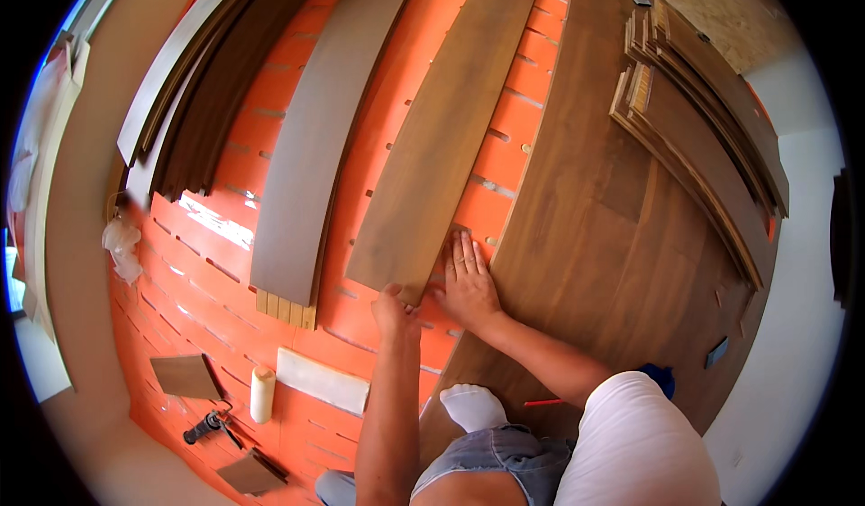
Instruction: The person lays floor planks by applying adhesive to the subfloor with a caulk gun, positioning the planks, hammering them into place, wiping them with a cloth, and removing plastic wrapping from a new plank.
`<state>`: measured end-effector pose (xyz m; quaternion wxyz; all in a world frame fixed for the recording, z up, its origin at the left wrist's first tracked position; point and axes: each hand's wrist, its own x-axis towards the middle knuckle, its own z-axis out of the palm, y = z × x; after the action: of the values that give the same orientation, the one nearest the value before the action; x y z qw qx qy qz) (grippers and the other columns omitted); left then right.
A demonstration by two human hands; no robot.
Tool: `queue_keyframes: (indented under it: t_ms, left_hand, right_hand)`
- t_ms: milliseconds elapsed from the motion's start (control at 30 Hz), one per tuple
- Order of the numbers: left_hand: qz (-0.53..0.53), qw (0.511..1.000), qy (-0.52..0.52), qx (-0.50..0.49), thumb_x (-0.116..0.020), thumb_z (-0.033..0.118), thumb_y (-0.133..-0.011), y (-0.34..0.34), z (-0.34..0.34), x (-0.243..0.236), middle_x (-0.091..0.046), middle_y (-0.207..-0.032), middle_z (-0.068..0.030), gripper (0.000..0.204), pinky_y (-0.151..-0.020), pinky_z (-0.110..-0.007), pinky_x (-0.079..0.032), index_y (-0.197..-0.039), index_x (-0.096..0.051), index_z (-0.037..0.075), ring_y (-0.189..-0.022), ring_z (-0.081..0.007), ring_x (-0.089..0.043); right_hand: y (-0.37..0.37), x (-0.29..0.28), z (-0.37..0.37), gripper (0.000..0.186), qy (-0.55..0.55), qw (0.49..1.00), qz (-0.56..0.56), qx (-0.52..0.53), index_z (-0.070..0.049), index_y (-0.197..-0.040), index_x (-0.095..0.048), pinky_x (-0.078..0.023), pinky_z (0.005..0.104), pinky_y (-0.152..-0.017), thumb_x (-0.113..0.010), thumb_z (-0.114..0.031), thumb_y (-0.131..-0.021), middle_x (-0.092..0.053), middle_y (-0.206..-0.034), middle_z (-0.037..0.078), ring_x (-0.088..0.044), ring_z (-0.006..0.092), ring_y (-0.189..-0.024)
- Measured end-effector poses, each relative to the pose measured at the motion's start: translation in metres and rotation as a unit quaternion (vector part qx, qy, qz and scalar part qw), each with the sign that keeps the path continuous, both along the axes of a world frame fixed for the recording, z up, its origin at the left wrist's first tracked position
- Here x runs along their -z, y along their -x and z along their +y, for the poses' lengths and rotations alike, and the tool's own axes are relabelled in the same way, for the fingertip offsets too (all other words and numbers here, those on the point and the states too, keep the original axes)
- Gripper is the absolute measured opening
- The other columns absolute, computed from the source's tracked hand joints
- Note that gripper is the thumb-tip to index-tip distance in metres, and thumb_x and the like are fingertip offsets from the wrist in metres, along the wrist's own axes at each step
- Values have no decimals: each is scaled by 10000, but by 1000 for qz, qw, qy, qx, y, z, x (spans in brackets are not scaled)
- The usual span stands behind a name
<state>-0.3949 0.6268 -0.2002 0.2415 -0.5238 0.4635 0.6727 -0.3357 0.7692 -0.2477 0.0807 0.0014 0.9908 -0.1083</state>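
A brown wood floor plank [441,136] lies lengthwise over the orange slotted underlay [360,362], apart from the laid floor on its right. My left hand [395,312] is closed on the plank's near end, thumb on top, with the other fingers partly hidden. Beside the plank's right edge, near the same end, my right hand [470,285] rests with its fingers stretched out and the fingertips pointing away from me. Whether its thumb side touches the plank I cannot tell. To the left, another plank with a greyer sheen [333,136] lies on top of a further board.
Laid brown floor [577,263] covers the right side, bearing stacked planks [694,145]. More planks [194,73] lie far left. At lower left are a white block [323,380], a pale cartridge [261,394], a caulking gun [205,428] and plank offcuts [185,376]. A red pencil-like stick [542,402] lies near my foot.
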Motion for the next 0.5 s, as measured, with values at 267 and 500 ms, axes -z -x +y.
queue_keyframes:
  t_ms: [267,500]
  left_hand:
    - [6,1000,-13,-8,-561,125,-940,0,-3,3,-453,-733,-54,149,-567,-349,-409,-1017,-499,15,-615,-176,-428]
    - [13,1000,-4,-7,-558,102,-945,0,0,-7,-450,-667,-24,90,-518,-330,-397,-956,-528,18,-549,-152,-402]
  right_hand:
    - [3,0,-3,940,21,1000,-12,2,136,-1525,-324,-100,497,-1286,-684,-462,-897,-222,-1644,308,-146,412,-1566]
    - [4,3,-4,943,-29,999,-15,-10,101,-1542,-326,-103,496,-1287,-636,-537,-921,-262,-1638,287,-157,402,-1565]
